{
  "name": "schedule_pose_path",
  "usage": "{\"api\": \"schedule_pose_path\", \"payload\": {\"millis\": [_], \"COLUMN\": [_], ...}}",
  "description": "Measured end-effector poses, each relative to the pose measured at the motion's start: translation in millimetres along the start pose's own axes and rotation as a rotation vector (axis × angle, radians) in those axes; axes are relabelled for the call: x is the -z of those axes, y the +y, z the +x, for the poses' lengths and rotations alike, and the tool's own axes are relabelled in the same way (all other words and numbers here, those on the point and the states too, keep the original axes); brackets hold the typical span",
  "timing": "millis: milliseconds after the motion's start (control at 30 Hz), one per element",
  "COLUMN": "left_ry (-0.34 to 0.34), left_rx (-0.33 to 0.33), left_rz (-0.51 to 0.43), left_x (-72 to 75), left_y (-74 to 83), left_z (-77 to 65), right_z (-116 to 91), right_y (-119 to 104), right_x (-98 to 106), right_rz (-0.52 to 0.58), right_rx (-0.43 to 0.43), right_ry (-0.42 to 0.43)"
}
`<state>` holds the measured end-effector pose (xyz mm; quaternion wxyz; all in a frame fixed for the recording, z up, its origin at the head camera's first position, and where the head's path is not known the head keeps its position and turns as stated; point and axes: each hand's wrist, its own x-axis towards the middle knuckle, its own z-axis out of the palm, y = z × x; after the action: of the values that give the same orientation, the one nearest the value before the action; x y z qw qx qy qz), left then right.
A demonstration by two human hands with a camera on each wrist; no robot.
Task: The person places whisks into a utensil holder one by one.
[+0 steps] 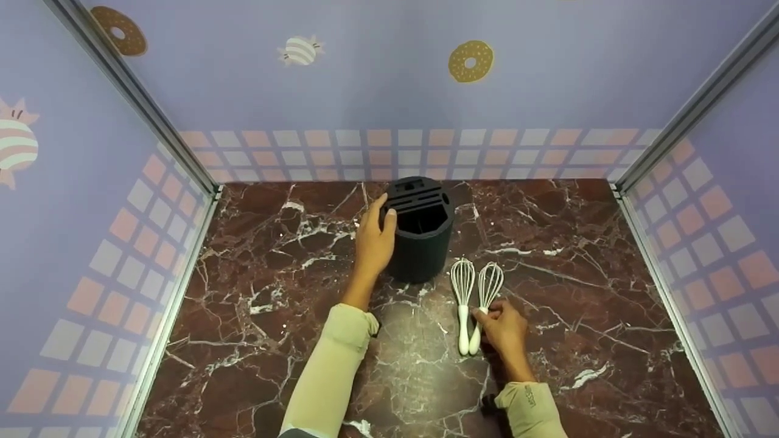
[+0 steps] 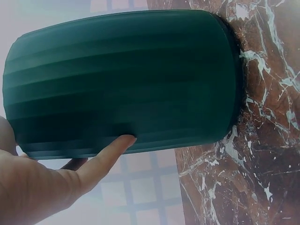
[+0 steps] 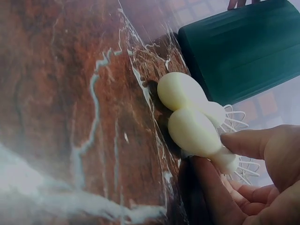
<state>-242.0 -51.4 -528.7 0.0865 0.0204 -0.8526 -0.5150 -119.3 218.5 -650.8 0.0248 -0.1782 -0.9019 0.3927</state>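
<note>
My left hand [image 1: 374, 240] holds the left side of a dark green, ribbed utensil holder [image 1: 420, 255], thumb and fingers near its rim. In the left wrist view one finger [image 2: 105, 159] lies along its side wall. The holder stands upright, with slots and compartments in its black top. To its front right, two wire whisks with cream handles lie side by side. My right hand [image 1: 506, 328] pinches the right whisk [image 1: 490, 283] at the handle's upper part. The left whisk [image 1: 463, 286] lies next to it; the rounded handle ends touch in the right wrist view.
A dark red marble-patterned tabletop [image 1: 274, 340] carries everything. A lilac back wall [image 1: 377, 79] with checks and sweets printed on it rises close behind the holder. Side panels [image 1: 706, 231] with metal edge rails bound the table left and right.
</note>
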Motion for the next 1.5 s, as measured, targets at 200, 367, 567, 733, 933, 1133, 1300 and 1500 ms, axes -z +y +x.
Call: {"api": "schedule_pose_path", "payload": {"millis": [200, 367, 567, 733, 933, 1133, 1300, 1500], "left_ry": [-0.016, -0.008, -0.002, 0.0, 0.004, 0.015, 0.023, 0.02], "left_rx": [0.018, 0.016, 0.008, 0.001, 0.0, -0.001, 0.001, -0.005], "left_rz": [-0.014, -0.014, -0.01, -0.021, -0.026, -0.013, -0.007, -0.012], "left_x": [1.0, 0.7, 0.7, 1.1, 1.3, 1.8, 0.8, -0.7], "left_y": [-0.3, -0.1, -0.3, 0.2, -1.0, -1.5, -3.2, -4.2], "left_z": [-1.5, -2.4, -3.1, -2.9, -2.3, -1.3, -0.4, -0.5], "right_z": [0, 1, 4, 9, 18, 27, 36, 44], "right_y": [-1, -2, -6, -11, -23, -46, -70, -99], "right_x": [2, 4, 7, 10, 15, 21, 25, 32], "right_rz": [0.012, 0.128, 0.345, 0.425, 0.406, 0.474, 0.488, 0.596], "right_rx": [0.001, -0.07, -0.183, -0.179, -0.139, -0.14, -0.058, 0.0], "right_ry": [0.009, -0.045, -0.128, -0.137, -0.099, -0.118, -0.073, -0.091]}}
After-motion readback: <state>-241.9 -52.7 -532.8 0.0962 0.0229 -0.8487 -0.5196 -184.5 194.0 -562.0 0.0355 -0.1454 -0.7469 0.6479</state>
